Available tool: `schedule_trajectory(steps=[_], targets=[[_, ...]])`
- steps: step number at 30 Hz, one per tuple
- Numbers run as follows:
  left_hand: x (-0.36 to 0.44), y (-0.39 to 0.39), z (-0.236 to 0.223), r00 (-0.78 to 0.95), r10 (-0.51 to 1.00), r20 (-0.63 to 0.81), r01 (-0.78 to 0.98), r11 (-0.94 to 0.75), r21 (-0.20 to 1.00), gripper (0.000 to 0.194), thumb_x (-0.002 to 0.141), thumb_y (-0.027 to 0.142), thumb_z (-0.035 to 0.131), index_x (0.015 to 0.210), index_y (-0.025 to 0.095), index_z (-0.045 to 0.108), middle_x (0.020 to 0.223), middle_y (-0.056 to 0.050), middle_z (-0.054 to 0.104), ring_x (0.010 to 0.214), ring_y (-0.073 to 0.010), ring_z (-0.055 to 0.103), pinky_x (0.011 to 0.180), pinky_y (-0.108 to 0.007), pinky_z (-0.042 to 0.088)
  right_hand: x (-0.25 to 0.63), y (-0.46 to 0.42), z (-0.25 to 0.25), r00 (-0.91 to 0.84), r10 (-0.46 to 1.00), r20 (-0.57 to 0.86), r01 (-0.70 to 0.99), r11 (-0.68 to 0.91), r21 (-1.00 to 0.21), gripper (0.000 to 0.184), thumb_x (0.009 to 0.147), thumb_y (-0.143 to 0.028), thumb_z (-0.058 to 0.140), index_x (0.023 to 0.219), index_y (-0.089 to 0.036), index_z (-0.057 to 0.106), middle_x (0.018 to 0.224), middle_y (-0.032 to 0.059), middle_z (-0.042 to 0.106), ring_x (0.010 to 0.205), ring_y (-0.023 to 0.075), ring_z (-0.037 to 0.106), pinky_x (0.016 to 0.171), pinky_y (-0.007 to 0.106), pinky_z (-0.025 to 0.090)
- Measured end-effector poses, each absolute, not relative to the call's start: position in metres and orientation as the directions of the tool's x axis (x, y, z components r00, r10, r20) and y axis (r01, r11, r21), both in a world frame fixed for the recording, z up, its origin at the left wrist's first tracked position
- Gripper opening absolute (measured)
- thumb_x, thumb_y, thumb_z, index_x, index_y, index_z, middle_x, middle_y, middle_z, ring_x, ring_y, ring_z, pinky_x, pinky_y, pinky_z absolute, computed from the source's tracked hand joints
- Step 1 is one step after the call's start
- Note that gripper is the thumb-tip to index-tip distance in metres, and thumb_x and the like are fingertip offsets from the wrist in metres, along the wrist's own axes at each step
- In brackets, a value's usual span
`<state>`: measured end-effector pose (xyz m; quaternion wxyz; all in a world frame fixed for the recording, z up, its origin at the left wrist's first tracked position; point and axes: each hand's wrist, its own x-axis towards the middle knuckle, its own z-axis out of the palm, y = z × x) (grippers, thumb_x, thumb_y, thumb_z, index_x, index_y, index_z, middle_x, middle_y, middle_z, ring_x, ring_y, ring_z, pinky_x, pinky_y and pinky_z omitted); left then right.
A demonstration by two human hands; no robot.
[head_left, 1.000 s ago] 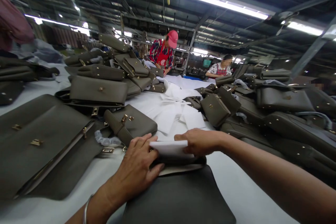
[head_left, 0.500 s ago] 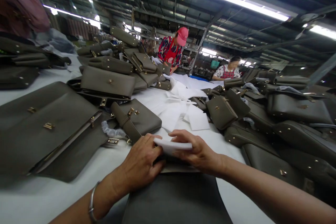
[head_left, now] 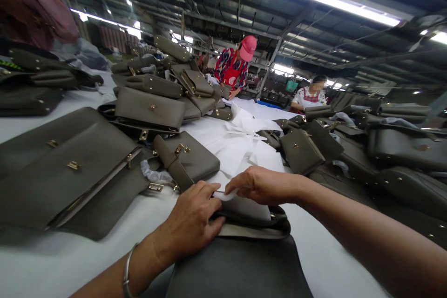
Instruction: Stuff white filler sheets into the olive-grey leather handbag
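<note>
Grey-brown leather makes up the handbag (head_left: 240,265) lying nearest on the white worktop (head_left: 45,260), its mouth open toward the far side; the left hand (head_left: 190,221) presses on the bag's rim, fingers curled together against the opening; the right hand (head_left: 261,185) pinches a folded white paper sheet (head_left: 244,206) that sits partly inside the mouth; a smaller handbag (head_left: 186,162) lies just beyond; more bags are piled on both sides, and two people work at the far end.

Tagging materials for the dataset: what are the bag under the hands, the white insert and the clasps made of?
Bag: looks like grey leather or faux leather, matte, faintly grained. White insert: thin sheet, probably paper or non-woven, bending under the right hand. Clasps: shiny gold-toned metal, apparently.
</note>
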<state>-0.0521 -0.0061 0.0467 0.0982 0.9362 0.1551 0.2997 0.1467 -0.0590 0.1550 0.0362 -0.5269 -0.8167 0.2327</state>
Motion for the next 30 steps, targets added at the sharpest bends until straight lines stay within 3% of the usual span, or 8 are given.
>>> schedule_trajectory(steps=[3,7,10,12,15,20,23,30], targets=[[-0.053,-0.004,0.047,0.746,0.318,0.585,0.197,-0.945,0.262,0.011,0.080,0.028,0.061,0.076,0.018,0.058,0.123,-0.011,0.054,0.110,-0.0282,0.050,0.094,-0.046,0.045,0.146,-0.065,0.149,-0.365,0.924,-0.113,0.839,0.274,-0.471,0.036,0.078,-0.014,0.055,0.112,-0.021,0.065,0.091,0.0027,0.069,0.079,0.0157,0.061,0.073,0.025,0.044],[-0.052,-0.002,0.049,0.681,0.284,0.674,0.162,-0.957,0.240,0.011,0.083,0.027,0.058,0.086,0.017,0.054,0.120,-0.013,0.055,0.107,-0.0272,0.053,0.089,-0.044,0.046,0.156,-0.079,0.145,-0.003,0.980,0.197,0.644,0.153,-0.750,0.030,0.076,-0.032,0.066,0.102,-0.017,0.065,0.093,0.0041,0.064,0.074,0.0147,0.056,0.062,0.023,0.044],[-0.051,-0.001,0.046,0.672,0.259,0.694,0.159,-0.965,0.207,0.012,0.086,0.027,0.055,0.092,0.018,0.050,0.109,-0.011,0.060,0.097,-0.0255,0.057,0.081,-0.042,0.048,0.163,-0.082,0.155,0.338,0.861,0.381,0.437,0.215,-0.874,0.037,0.072,-0.039,0.071,0.102,-0.020,0.060,0.088,0.0021,0.061,0.066,0.0133,0.054,0.055,0.023,0.043],[-0.050,0.000,0.042,0.640,0.274,0.718,0.175,-0.962,0.211,0.019,0.087,0.030,0.055,0.100,0.018,0.048,0.106,-0.011,0.061,0.092,-0.0246,0.059,0.077,-0.040,0.049,0.164,-0.080,0.163,0.417,0.807,0.418,0.363,0.273,-0.891,0.042,0.070,-0.040,0.073,0.105,-0.022,0.057,0.084,0.0007,0.061,0.062,0.0130,0.054,0.052,0.024,0.043],[-0.049,0.003,0.037,0.546,0.315,0.776,0.163,-0.949,0.270,0.036,0.085,0.034,0.058,0.111,0.016,0.040,0.123,-0.018,0.053,0.105,-0.0261,0.057,0.083,-0.039,0.051,0.162,-0.075,0.175,0.370,0.800,0.472,0.475,0.274,-0.836,0.036,0.071,-0.036,0.072,0.101,-0.021,0.060,0.075,-0.0007,0.059,0.057,0.0119,0.051,0.050,0.023,0.039],[-0.048,0.005,0.036,0.541,0.260,0.800,0.119,-0.965,0.234,0.039,0.083,0.035,0.062,0.109,0.016,0.039,0.131,-0.023,0.048,0.120,-0.0293,0.051,0.086,-0.040,0.053,0.174,-0.084,0.195,0.206,0.658,0.725,0.854,0.241,-0.461,0.026,0.077,-0.031,0.067,0.101,-0.022,0.064,0.102,0.0025,0.063,0.087,0.0182,0.057,0.078,0.030,0.044],[-0.046,0.004,0.034,0.503,0.224,0.835,0.117,-0.975,0.191,0.045,0.083,0.036,0.063,0.114,0.014,0.039,0.137,-0.026,0.042,0.126,-0.0306,0.047,0.089,-0.041,0.053,0.175,-0.094,0.201,0.151,0.754,0.639,0.866,0.211,-0.453,0.026,0.076,-0.032,0.067,0.100,-0.021,0.066,0.103,0.0037,0.063,0.091,0.0202,0.057,0.079,0.031,0.045],[-0.048,0.003,0.035,0.507,0.160,0.847,0.161,-0.983,0.090,0.099,0.076,0.048,0.067,0.145,0.009,0.007,0.148,-0.029,0.022,0.132,-0.0347,0.038,0.096,-0.042,0.050,0.122,-0.086,0.174,0.211,0.967,0.145,0.444,0.037,-0.895,0.035,0.068,-0.038,0.071,0.095,-0.018,0.061,0.065,-0.0002,0.058,0.050,0.0113,0.049,0.043,0.021,0.036]])
